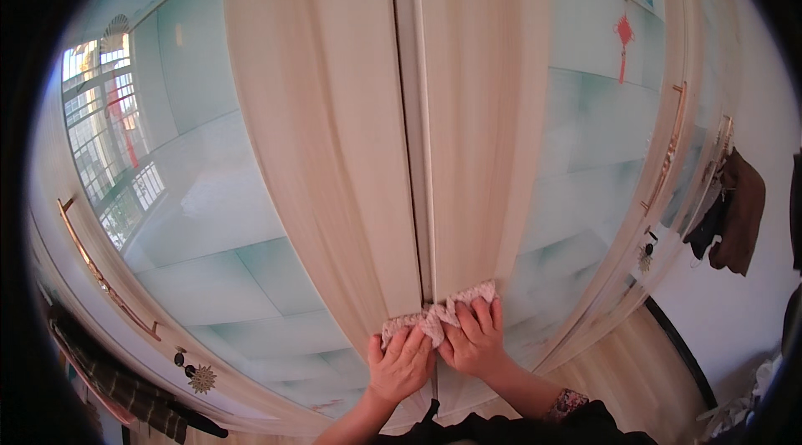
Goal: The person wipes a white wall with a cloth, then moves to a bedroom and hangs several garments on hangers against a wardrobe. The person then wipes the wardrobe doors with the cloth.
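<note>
A pink textured cloth [432,318] is bunched low against the pale wood-grain edges of two wardrobe doors [360,131], across the narrow dark gap between them. My left hand [402,362] presses the cloth's left part with its fingers spread over it. On the right part lies my right hand [473,335], its fingers bent over the cloth. The two hands are close together, one on each side of the gap. A patterned cuff shows at my right forearm.
Glossy pale-green door panels flank the wood. Long gold-coloured handles stand at left [103,276] and right [669,150], with ornaments hanging below. Dark and brown garments [739,213] hang at far right; a striped garment [119,363] hangs at lower left. Wood-look floor [633,370] shows at lower right.
</note>
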`<action>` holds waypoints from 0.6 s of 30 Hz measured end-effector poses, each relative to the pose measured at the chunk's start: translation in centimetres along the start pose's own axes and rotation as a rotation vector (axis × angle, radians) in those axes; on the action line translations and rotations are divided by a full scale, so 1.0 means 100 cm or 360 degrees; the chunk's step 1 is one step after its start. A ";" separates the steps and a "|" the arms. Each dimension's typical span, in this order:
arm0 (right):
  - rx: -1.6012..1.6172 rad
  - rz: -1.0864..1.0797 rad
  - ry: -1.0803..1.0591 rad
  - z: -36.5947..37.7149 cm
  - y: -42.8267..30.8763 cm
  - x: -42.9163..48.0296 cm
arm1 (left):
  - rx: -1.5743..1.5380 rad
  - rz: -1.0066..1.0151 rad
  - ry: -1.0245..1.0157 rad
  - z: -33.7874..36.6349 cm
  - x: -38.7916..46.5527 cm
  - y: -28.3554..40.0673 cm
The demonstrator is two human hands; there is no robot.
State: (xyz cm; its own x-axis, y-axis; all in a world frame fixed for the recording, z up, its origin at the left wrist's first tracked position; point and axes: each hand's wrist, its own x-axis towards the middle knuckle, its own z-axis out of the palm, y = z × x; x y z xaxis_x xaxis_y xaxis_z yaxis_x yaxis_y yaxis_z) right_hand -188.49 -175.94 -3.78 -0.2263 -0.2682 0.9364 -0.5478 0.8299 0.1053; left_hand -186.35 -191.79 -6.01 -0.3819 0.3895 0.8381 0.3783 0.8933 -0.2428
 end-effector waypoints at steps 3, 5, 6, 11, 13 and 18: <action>0.0058 -0.0020 -0.0009 -0.009 0.001 0.022 | -0.0013 -0.0028 0.0076 -0.006 0.017 -0.003; 0.0032 0.0010 0.0041 -0.013 0.003 0.040 | -0.0026 -0.0042 0.0096 -0.016 0.038 -0.007; 0.0005 0.0031 0.0064 -0.018 0.004 0.051 | -0.0029 -0.0025 0.0140 -0.019 0.049 -0.009; 0.0015 0.0095 0.0212 -0.015 0.010 0.069 | 0.0003 -0.0034 0.0194 -0.026 0.081 -0.008; 0.0030 0.0108 0.0170 -0.017 0.011 0.061 | 0.0103 -0.0044 0.0147 -0.024 0.078 -0.003; -0.0012 0.0064 0.0124 -0.017 0.028 0.027 | 0.0149 -0.0135 0.0138 -0.005 0.066 0.021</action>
State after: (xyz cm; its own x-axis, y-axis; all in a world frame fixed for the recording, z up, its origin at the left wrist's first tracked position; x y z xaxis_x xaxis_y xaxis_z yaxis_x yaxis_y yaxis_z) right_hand -189.24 -173.49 -0.40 -0.1843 -0.1959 0.9631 -0.5334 0.8430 0.0694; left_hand -187.63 -187.45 -0.79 -0.3334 0.2949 0.8955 0.2660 0.9407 -0.2107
